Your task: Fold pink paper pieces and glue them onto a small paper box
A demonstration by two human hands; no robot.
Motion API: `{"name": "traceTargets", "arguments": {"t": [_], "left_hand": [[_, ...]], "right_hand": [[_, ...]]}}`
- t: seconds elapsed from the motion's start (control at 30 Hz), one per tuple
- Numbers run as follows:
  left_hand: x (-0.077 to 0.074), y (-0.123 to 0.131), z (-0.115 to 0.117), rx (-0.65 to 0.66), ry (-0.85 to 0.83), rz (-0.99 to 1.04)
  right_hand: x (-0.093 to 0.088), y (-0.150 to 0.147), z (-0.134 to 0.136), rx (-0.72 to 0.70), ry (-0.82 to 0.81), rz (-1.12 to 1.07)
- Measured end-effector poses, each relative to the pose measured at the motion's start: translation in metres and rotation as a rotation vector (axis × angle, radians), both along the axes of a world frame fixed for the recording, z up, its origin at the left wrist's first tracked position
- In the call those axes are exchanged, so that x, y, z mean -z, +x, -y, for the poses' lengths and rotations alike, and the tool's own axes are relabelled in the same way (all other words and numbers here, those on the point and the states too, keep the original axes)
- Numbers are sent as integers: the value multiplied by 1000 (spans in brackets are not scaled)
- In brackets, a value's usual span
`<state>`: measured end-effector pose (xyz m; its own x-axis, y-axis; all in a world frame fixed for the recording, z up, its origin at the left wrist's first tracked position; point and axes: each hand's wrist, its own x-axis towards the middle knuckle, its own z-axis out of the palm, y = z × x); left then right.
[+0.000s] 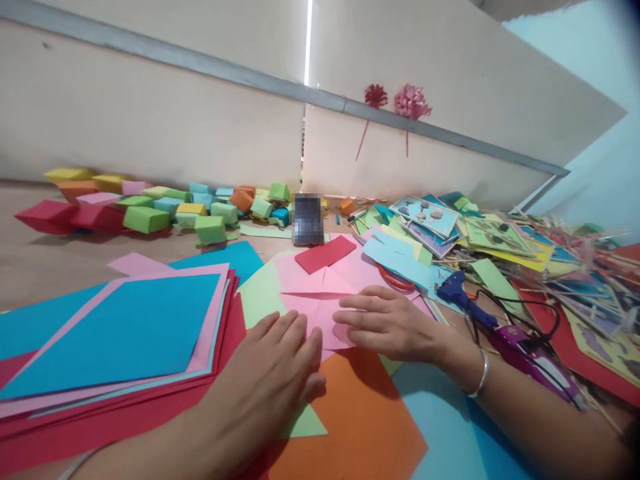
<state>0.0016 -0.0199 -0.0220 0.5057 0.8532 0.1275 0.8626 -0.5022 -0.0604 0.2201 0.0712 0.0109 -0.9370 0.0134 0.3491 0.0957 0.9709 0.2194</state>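
Observation:
A creased sheet of pink paper point(320, 308) lies in the middle, over coloured sheets. My left hand point(273, 377) rests at its near left edge, palm down with the fingers stretched out. From the right, my right hand point(387, 321) lies across the pink sheet's right side, its fingers extended and slightly apart. Neither hand grips anything. Just beyond the sheet is a small red paper rectangle point(326, 255). Orange paper point(357, 420) spreads below the hands. Red-handled scissors point(395, 279), partly covered by light blue paper point(397, 255), sit beyond my right hand.
A stack of blue, pink and red sheets point(125, 333) is at left. Small folded paper boxes point(147, 219) line the board. A purple and blue glue gun point(530, 360) with its black cord lies right, near cards and sticks point(500, 237). Two paper flowers point(411, 101) hang behind.

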Motion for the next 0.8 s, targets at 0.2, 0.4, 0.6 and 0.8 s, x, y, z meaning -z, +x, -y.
{"name": "traceTargets", "arguments": {"t": [0.2,0.4,0.6,0.8], "left_hand": [[2,1,6,31,64,10],[15,3,14,100,241,76],[19,5,11,93,288,112],[18,4,13,86,262,129]], "right_hand": [[23,-4,-6,119,-442,-186],[37,-13,2,440,-516,-417],[42,-20,6,558,-468,-360],[48,-23,4,635,-492,-295]]}}
